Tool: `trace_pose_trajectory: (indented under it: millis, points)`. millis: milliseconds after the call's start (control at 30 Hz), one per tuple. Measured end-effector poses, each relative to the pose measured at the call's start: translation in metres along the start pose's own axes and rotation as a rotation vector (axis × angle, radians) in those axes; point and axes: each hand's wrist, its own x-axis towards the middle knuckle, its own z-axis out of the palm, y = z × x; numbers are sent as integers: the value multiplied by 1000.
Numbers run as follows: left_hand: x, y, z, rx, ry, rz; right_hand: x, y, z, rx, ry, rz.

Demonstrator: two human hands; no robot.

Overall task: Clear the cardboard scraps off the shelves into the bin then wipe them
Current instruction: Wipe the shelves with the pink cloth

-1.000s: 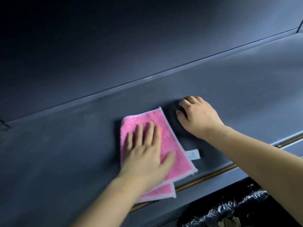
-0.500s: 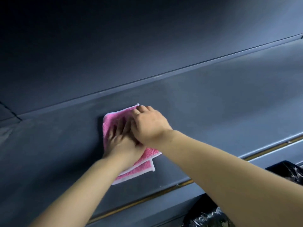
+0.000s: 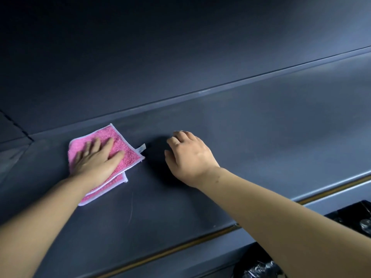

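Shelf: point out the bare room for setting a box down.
Bare shelf lies right of the right hand, and between the forearms toward the front edge. Crowded at left: the left hand presses the pink cloth.

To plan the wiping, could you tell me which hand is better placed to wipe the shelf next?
Probably left: the left hand lies flat on the pink cloth on the shelf; the right hand holds nothing.

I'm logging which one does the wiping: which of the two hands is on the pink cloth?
The left hand, fingers flat on the pink cloth; the right hand rests on bare shelf beside it.
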Motion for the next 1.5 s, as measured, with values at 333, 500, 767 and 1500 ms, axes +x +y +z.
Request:
trace_pose_trajectory:
  millis: [333, 500, 767, 1500]
  points:
    - [-38, 18, 4, 9, -26, 185, 2, -6, -1, -53, -41, -21]
    - [-42, 23, 4, 22, -35, 194, 12, -25, 7, -29, -54, -38]
    - [-65, 25, 8, 49, -75, 287, 12, -35, 10, -60, -95, -21]
    - [-28, -111, -5, 20, 25, -79, 12, -50, 18, -107, -45, -7]
